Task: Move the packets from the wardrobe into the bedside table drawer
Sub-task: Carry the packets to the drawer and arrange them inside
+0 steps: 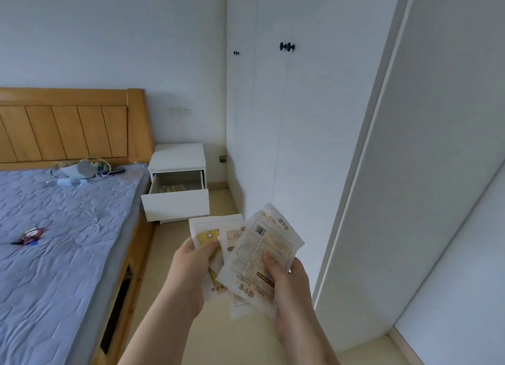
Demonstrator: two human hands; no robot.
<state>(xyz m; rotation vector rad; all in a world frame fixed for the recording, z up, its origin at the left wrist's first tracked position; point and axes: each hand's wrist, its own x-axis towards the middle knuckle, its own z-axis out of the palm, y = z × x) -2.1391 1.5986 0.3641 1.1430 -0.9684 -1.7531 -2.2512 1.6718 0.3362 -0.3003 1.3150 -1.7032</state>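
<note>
- Head view: a fan of flat white packets (pixel 262 244) with yellow and orange print is held in mid-air over the beige floor (pixel 191 337), between both hands.
- The left hand (pixel 191 266) grasps the left side of the fan. Its thumb lies across the front of the packet with the yellow star patch.
- The right hand (pixel 289 285) grasps the right side. Its thumb presses on the top packet, below the barcode.
- The white box-shaped bedside table (pixel 177 155) stands against the far wall, just beside the bed.
- Its white drawer (pixel 175 205) is pulled open. Something pale lies inside, too dim to identify. The held packets are well apart from it, nearer the camera.
- The white wardrobe (pixel 300 119) with round black knobs (pixel 287 46) fills the right side, its visible doors flat and closed.
- The bed (pixel 68 228) with a blue quilted cover lies at left, under a light wooden slatted headboard (pixel 68 130).
- Grey and blue clutter (pixel 79 170) rests on the cover near the headboard.
</note>
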